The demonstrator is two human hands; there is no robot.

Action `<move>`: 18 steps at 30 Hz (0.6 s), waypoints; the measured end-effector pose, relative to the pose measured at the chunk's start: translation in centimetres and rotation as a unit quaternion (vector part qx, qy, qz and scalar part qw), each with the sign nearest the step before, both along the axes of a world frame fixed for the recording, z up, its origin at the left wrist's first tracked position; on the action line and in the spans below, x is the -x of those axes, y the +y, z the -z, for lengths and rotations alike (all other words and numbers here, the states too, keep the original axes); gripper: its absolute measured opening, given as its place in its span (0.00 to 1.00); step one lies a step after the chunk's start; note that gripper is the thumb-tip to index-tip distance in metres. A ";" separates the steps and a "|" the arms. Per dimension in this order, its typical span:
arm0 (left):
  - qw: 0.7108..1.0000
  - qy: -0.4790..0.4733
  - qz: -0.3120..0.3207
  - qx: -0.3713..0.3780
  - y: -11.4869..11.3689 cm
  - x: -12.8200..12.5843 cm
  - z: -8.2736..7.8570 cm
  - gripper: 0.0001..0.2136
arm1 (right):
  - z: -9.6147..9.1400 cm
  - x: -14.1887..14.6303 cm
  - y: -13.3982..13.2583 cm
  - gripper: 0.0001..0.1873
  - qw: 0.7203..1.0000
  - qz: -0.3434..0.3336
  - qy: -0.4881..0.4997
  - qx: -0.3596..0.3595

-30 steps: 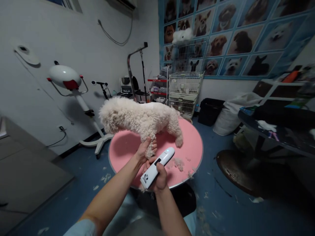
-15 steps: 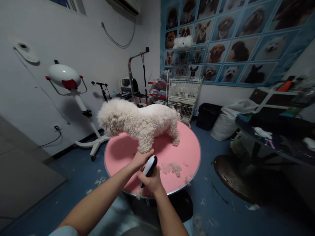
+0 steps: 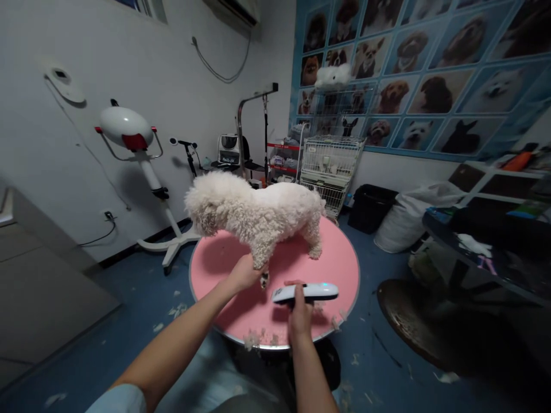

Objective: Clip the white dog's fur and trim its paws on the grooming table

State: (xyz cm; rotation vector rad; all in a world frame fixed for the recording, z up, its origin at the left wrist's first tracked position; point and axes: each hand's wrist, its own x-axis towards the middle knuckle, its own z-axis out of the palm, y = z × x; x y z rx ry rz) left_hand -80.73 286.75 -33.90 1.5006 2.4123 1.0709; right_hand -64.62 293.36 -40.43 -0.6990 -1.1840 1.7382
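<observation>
A curly white dog [image 3: 275,212] stands on the round pink table [image 3: 338,252], its head towards the left and its back trimmed short. My left hand [image 3: 246,273] is closed around the dog's lower front leg, and the dark-padded paw [image 3: 264,280] pokes out beside my fingers. My right hand [image 3: 300,315] grips a white and black hair clipper [image 3: 322,291] held sideways above the table, a little right of the paw and apart from it. A small light glows on the clipper. Loose fur clumps [image 3: 253,338] lie along the near rim.
A white dryer on a stand [image 3: 127,127] is at the left wall. Behind the dog are a grooming arm [image 3: 258,94] and a wire cage [image 3: 329,158]. A black bin [image 3: 371,206], a white sack [image 3: 407,221] and a dark table [image 3: 456,244] stand to the right.
My right hand has moved right with the clipper, turning it from upright to sideways. My left hand has drawn the dog's foreleg up, and the paw now shows. The view has shifted slightly left.
</observation>
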 end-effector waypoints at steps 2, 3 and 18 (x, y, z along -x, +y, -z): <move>0.999 -0.006 0.013 -0.030 0.0 0.1 0.4 0.10 | -0.6 -0.1 0.9 0.27 0.999 0.031 0.023 0.026; 0.999 -0.011 0.016 -0.039 0.0 0.1 0.6 0.10 | -1.0 -0.1 1.2 0.28 0.999 0.027 0.029 0.031; 0.992 -0.086 0.052 -0.075 -0.4 -1.0 1.2 0.13 | -3.1 1.1 0.9 0.24 0.999 -0.030 -0.021 -0.013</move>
